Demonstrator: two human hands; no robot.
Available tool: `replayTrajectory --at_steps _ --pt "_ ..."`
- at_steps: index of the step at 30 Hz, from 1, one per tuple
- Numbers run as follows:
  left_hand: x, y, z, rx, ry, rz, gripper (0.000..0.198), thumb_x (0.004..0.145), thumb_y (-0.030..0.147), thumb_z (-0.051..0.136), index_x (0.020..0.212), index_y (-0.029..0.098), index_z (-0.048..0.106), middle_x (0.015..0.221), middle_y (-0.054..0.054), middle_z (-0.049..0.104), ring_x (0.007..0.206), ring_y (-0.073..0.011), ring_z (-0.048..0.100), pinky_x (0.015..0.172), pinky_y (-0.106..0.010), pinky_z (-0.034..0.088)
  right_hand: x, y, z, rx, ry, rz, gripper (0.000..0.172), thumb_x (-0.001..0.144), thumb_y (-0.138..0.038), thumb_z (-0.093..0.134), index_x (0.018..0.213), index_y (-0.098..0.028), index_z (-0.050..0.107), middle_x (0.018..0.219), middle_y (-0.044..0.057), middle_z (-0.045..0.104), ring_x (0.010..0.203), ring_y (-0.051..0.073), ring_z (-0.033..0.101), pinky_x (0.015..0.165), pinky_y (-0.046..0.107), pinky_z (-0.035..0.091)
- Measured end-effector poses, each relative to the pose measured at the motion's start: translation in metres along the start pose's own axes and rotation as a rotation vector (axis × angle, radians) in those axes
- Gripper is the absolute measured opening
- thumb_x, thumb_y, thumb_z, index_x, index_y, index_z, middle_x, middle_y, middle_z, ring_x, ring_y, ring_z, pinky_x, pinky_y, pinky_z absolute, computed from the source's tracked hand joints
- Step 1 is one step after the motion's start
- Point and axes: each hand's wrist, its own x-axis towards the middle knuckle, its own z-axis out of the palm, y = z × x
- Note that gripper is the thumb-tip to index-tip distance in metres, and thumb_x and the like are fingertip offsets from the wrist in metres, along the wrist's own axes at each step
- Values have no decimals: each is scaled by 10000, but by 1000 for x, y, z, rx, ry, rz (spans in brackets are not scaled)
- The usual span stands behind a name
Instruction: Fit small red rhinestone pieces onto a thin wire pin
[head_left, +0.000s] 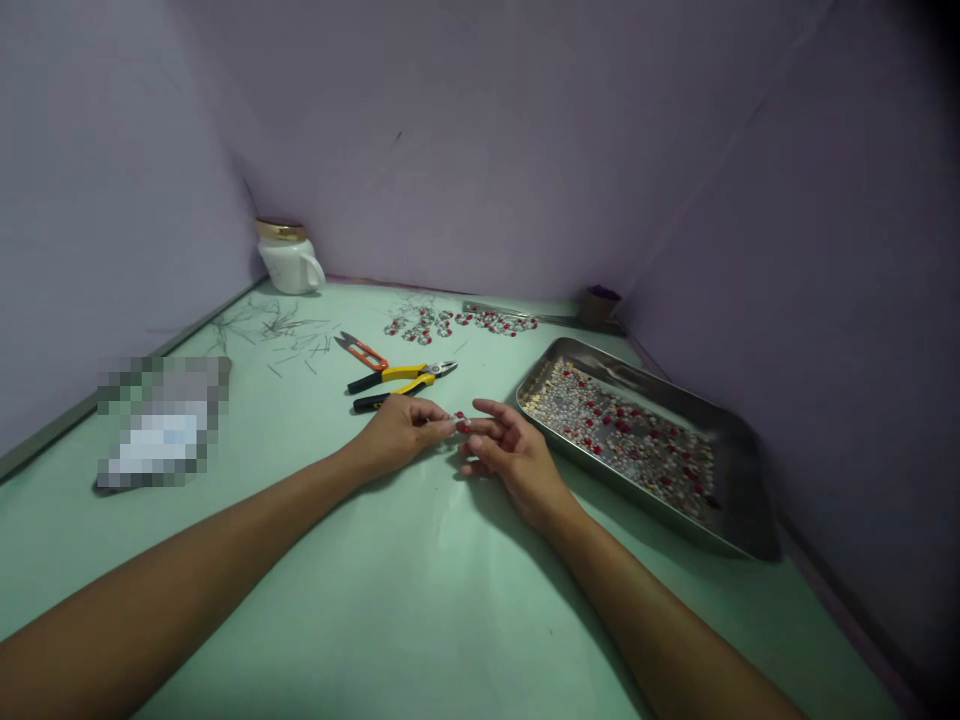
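Though left fingers partly hide the beaded piece they pinch, right fingers spread, contact unclear.

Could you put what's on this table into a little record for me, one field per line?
Left hand: fingers pinching a small red-and-clear beaded piece
Right hand: beside the piece, fingers parted; whether it grips anything is unclear
Tools: yellow-and-black pliers and orange-handled snips, lying beyond the left hand
Right side: metal tray holding loose beads, some red
Farther back: more beaded pieces, thin wires
Far left corner: white mug, gold-coloured lid
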Motion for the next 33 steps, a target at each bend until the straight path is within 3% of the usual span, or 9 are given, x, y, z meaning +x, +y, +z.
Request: replayTrajectory --at_steps 6,12,18,25,33 --pt "-1 -4 0 13 -49 62 220 721 307 567 682 108 653 589 -3 557 561 -99 445 520 -214 345 2 3 -1 -42 45 -24 405 601 -216 750 955 -183 555 775 4 560 601 118 563 493 278 526" --pt "-1 -2 1 -15 -17 7 273 781 331 490 616 129 570 469 60 401 458 -69 324 457 -204 271 2 4 -1 -26 20 -41 427 616 -250 740 987 -188 538 745 -9 570 582 115 572 505 278 526" --pt "-3 -2 1 -16 -32 47 273 789 304 467 583 138 534 469 60 380 464 -72 310 452 -205 253 3 4 -1 7 19 -29 425 610 -257 752 964 -189 529 714 -14 585 569 116 582 542 286 525" --pt "-4 -6 0 3 -29 102 263 787 300 487 630 121 598 552 24 505 531 -87 410 504 -199 329 5 7 -3 -52 18 -43 414 621 -285 746 967 -193 537 724 -4 577 600 135 583 571 317 526" --pt "-8 -7 8 -20 -3 47 171 686 229 594 762 103 680 653 -25 636 588 -123 533 553 -224 405 -1 15 -5 -342 7 -171 386 682 -290 701 1031 -222 551 862 42 567 736 163 567 600 289 507"
